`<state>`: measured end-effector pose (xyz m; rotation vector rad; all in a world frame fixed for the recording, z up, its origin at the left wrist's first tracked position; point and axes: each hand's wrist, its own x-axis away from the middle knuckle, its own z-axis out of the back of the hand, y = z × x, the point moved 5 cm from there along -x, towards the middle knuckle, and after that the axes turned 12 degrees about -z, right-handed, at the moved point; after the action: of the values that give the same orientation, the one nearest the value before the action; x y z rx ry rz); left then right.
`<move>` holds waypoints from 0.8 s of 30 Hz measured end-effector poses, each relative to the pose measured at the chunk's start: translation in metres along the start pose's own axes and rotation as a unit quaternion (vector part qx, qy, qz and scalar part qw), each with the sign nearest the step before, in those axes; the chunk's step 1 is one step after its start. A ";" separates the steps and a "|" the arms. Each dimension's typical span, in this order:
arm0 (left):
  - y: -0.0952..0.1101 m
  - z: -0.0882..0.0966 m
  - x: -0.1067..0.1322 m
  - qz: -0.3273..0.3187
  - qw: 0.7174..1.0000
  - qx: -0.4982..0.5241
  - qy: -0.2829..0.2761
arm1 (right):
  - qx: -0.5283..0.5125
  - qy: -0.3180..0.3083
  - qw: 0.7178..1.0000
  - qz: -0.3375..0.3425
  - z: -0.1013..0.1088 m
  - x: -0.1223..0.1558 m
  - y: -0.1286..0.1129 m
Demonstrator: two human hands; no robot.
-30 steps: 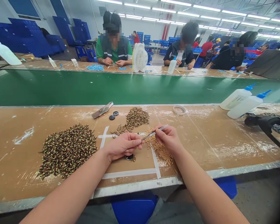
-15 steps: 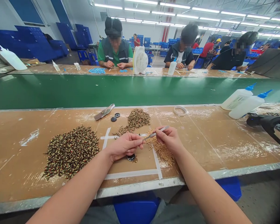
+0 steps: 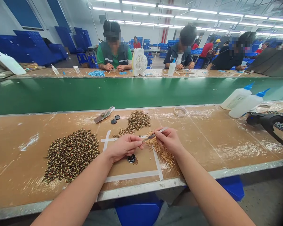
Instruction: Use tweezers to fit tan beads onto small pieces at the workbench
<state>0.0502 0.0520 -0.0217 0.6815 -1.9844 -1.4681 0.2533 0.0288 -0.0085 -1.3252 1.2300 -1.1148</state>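
Note:
My right hand (image 3: 171, 140) grips metal tweezers (image 3: 155, 134) whose tip points left at the fingertips of my left hand (image 3: 124, 147). My left hand is pinched shut on something too small to make out. Under it lies a small black round cap (image 3: 131, 158) inside a white tape square (image 3: 132, 175). A heap of tan beads (image 3: 163, 152) lies under my right hand. A big pile of dark patterned beads (image 3: 70, 155) lies to the left, a smaller pile (image 3: 136, 121) just behind.
A brown workbench (image 3: 226, 141) runs along a green conveyor belt (image 3: 132, 91). Two white squeeze bottles (image 3: 241, 99) with blue caps, a black tool (image 3: 269, 122), a tape ring (image 3: 180, 111), a metal blade (image 3: 105, 114) and two black discs (image 3: 115, 119) lie on it. Several people work opposite, by a white fan (image 3: 139, 62).
Both hands keep their pinch and barely move; the view has shifted slightly.

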 end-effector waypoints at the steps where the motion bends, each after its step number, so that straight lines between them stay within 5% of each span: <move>1: -0.001 0.000 0.000 0.001 1.000 0.000 0.000 | -0.003 0.002 1.000 0.001 0.000 0.000 0.000; 5: 0.006 0.006 -0.002 -0.027 0.998 -0.043 0.024 | -0.014 0.012 1.000 0.006 0.000 -0.001 0.002; 8: 0.033 0.024 0.005 -0.111 0.978 -0.125 0.121 | 0.009 -0.013 1.000 0.002 -0.005 0.001 0.003; 11: 0.075 0.044 0.036 -0.193 0.923 -0.245 0.225 | 0.045 -0.076 0.996 -0.016 -0.015 0.005 0.009; 14: 0.104 0.050 0.077 -0.145 0.843 -0.479 0.199 | 0.061 -0.135 0.988 -0.035 -0.026 0.008 0.016; 18: 0.095 0.054 0.122 -0.009 0.748 -0.657 0.094 | 0.072 -0.176 0.981 -0.043 -0.037 0.010 0.021; 24: 0.050 0.056 0.143 0.030 0.719 -0.691 0.064 | 0.090 -0.191 0.977 -0.035 -0.045 0.013 0.019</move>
<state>-0.0931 0.0040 0.0344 -0.0043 -0.3556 -2.1875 0.2076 0.0125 -0.0230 -1.3741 0.7872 -0.9392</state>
